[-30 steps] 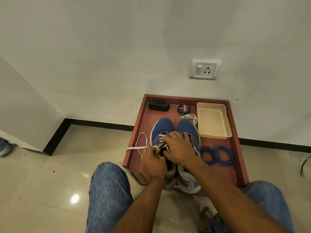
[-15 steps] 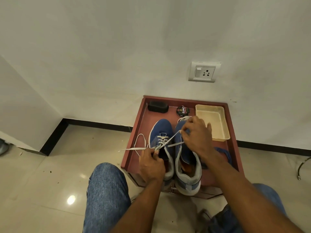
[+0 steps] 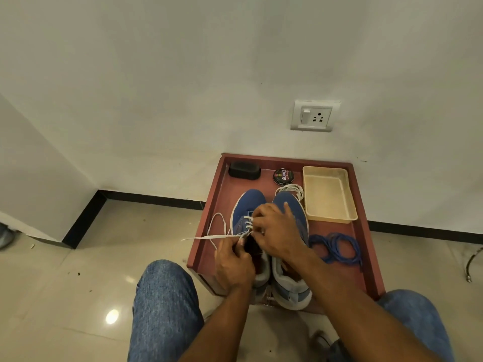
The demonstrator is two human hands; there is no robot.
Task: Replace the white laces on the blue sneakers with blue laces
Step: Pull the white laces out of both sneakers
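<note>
So the person's denim-covered knees [image 3: 164, 304] sit at the bottom of the frame, and just above them both hands are busy on the left sneaker [image 3: 247, 210], about the middle of the picture. The left hand [image 3: 234, 265] pinches the white lace [image 3: 209, 236] near the shoe's throat, fingers curled tight, with the loose end trailing off left past the tray's edge. The right hand [image 3: 277, 231] has its fingers bunched on the upper crossings, plucking at them I think, index finger sticking out. That shoe looks maybe half unthreaded. The right sneaker [image 3: 294, 205] shows no lace, and a white bundle [image 3: 290, 190] lies by its toe, so that one's probably stripped already. The blue laces [image 3: 337, 246] lie coiled right of the shoes on the red tray [image 3: 206, 246], untouched, so all the re-lacing is left.
</note>
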